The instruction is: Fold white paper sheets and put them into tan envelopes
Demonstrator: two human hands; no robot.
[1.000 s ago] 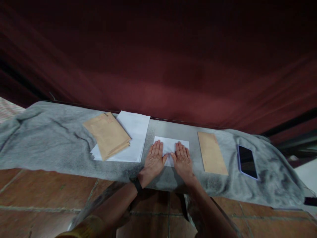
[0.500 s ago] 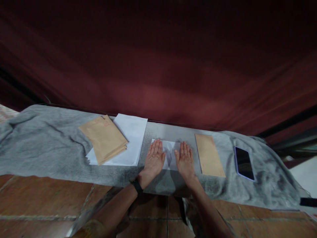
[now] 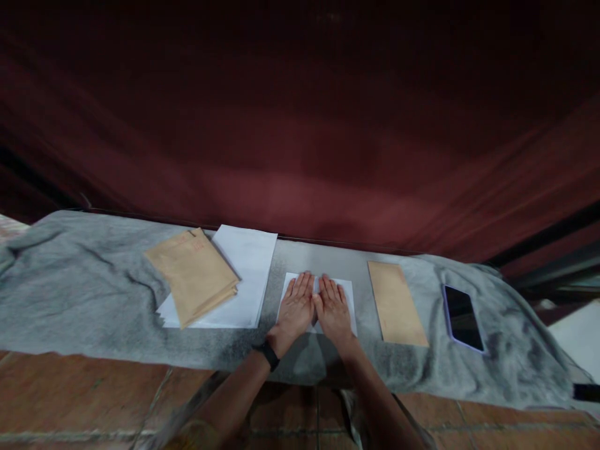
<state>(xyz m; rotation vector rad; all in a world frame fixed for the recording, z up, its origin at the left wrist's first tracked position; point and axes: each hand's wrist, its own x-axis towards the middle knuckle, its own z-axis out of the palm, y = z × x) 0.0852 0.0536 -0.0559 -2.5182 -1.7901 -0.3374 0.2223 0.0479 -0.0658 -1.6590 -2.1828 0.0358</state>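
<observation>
My left hand (image 3: 296,306) and my right hand (image 3: 332,307) lie flat side by side, fingers stretched out, pressing on a folded white sheet of paper (image 3: 347,294) on the grey cloth (image 3: 94,294). The two hands touch at the thumbs over the middle of the sheet. A black band is on my left wrist. Nothing is gripped in either hand.
A stack of brown envelopes (image 3: 192,275) lies on a pile of white sheets (image 3: 246,262) to the left. One brown envelope (image 3: 396,303) lies to the right, then a dark phone (image 3: 462,309). A dark red curtain (image 3: 300,137) hangs behind; tiled floor (image 3: 70,400) is below.
My hands moved from the outer parts of the white sheet inward until they met at its middle. The view shifted slightly.
</observation>
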